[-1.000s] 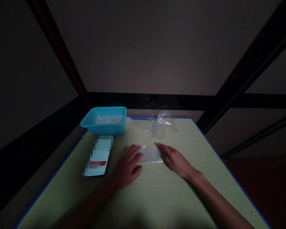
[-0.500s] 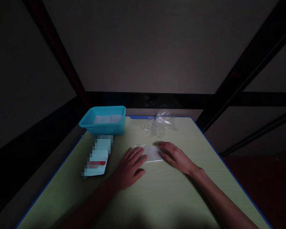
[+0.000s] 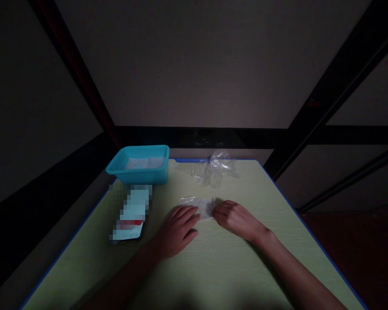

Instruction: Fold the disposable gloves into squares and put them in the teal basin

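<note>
Head view: near the middle of the frame, both hands rested on a small clear bag (image 3: 197, 204) lying flat on the green surface (image 3: 220, 262). The left hand (image 3: 176, 230) lay palm down, its fingers (image 3: 188, 214) stretched out and pressing the bag's near left edge, gripping nothing. The right hand (image 3: 236, 218) was also palm down, its fingers (image 3: 220, 210) curled slightly onto the bag's right end; whether they pinched the plastic could not be told in the dim light. The step in hand looked like flattening or folding the bag, and the next move would call for a firm hold on one end while the other side was worked. Both forearms reached in from the bottom of the frame. A teal tub (image 3: 139, 165), a blurred packet (image 3: 129, 213) and crumpled plastic (image 3: 215, 168) lay farther up.
</note>
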A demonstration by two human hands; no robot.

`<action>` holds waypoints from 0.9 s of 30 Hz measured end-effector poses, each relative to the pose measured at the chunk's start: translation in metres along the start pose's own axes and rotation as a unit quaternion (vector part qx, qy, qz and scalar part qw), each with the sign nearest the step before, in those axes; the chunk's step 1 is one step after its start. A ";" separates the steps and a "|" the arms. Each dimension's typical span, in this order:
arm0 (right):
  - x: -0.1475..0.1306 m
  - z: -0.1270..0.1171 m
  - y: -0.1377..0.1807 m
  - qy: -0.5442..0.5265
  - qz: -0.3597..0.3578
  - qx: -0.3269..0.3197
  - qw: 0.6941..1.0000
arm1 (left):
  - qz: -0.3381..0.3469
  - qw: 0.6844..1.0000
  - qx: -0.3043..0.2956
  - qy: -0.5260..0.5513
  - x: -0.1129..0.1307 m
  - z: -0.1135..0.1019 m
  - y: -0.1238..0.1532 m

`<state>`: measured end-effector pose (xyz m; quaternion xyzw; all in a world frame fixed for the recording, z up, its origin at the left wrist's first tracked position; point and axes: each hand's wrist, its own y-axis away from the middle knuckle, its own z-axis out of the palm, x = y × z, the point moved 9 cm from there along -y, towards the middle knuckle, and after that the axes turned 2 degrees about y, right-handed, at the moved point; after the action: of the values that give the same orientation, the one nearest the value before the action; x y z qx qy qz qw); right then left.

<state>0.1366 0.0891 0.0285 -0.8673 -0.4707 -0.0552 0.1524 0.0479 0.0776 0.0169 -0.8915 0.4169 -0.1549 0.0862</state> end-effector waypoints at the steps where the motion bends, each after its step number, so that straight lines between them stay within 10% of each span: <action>1: 0.000 0.000 0.000 0.001 0.001 -0.002 1.000 | 0.000 1.000 -0.002 -0.001 0.000 0.000 0.000; 27: -0.021 -0.033 0.001 -0.084 -0.036 0.164 0.982 | -0.083 0.983 0.048 -0.154 0.023 0.015 -0.021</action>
<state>0.1269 0.0614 0.0542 -0.8148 -0.5150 0.0900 0.2506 0.0818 0.0736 0.0136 -0.9308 0.3157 -0.0428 0.1792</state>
